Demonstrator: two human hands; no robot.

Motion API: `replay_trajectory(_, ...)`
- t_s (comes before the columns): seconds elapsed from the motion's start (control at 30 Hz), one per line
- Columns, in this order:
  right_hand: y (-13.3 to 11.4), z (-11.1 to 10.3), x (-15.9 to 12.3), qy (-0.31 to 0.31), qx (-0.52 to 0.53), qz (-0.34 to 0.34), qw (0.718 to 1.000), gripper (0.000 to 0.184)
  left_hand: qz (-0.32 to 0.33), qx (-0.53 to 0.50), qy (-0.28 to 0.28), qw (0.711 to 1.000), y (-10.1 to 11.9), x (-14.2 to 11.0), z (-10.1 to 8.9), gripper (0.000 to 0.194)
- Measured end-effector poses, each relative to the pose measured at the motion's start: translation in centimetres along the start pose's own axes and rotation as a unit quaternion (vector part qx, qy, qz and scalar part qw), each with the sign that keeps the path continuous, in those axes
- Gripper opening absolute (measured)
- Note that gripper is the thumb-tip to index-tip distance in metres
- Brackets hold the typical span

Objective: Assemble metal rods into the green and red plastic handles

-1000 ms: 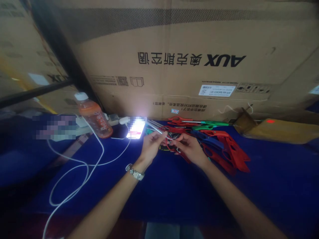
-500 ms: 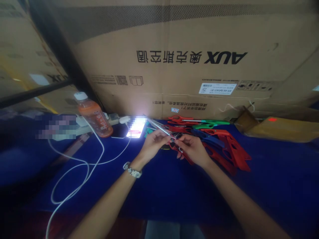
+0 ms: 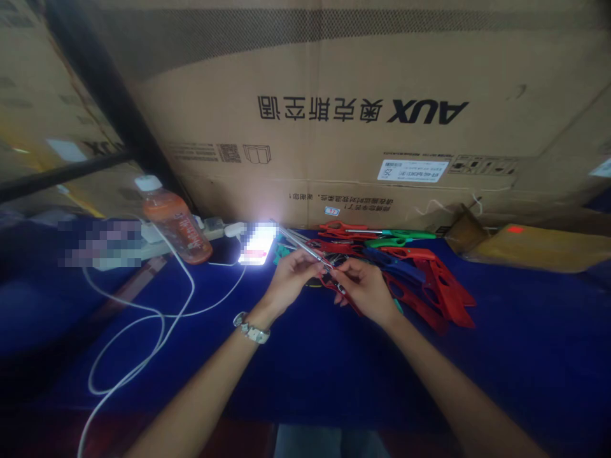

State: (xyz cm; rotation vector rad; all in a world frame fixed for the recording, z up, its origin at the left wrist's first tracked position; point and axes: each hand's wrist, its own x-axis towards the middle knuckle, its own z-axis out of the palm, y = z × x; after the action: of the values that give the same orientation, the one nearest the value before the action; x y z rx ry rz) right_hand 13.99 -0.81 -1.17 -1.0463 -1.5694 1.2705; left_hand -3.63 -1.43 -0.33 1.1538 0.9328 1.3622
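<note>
A long-nosed lighter with a silver metal tube [image 3: 301, 243] and a red plastic handle [image 3: 352, 304] is held up over the blue table. My left hand [image 3: 286, 280] pinches the tube near its lower end. Closed around the handle side is my right hand [image 3: 367, 289], with thumb and fingertips meeting the left ones at the joint. The fingers hide the exact spot where tube and handle meet. Behind and right of my hands lie several loose lighter pieces: red handles [image 3: 449, 280], a blue handle [image 3: 398, 264] and a green-handled one [image 3: 396, 240].
A glowing phone [image 3: 258, 245] lies left of my hands, its screen blurred. An orange drink bottle [image 3: 176, 222] leans beside a power strip [image 3: 160, 238]. A white cable [image 3: 165, 321] loops over the left side. A large cardboard box [image 3: 296, 63] walls off the back; yellow packaging [image 3: 539, 249] lies at right.
The whole view has shifted slightly, so things appear a little further left. Both hands keep their hold on the lighter, with only small finger movement.
</note>
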Motion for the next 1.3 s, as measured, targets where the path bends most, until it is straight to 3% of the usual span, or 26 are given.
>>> replay_trajectory(0.43,0.0,0.3,-0.5,0.008,-0.037,-0.012,0.999,0.033,0.009,0.010,0.011,1.000,-0.5,0.2,0.1,0.023)
replay_trajectory(0.7,-0.7,-0.9,-0.2,-0.097,0.048,0.027,0.994,0.037,-0.013,-0.011,0.015,1.000,-0.2,0.2,-0.2,0.027)
replay_trajectory(0.97,-0.2,-0.6,-0.1,-0.039,0.009,-0.008,0.999,0.035,-0.006,-0.017,0.012,1.000,-0.3,0.2,-0.2,0.031)
replay_trajectory(1.3,0.1,-0.5,-0.3,-0.032,-0.004,-0.015,0.999,0.035,-0.031,-0.016,0.016,0.999,0.4,0.1,-0.3,0.029)
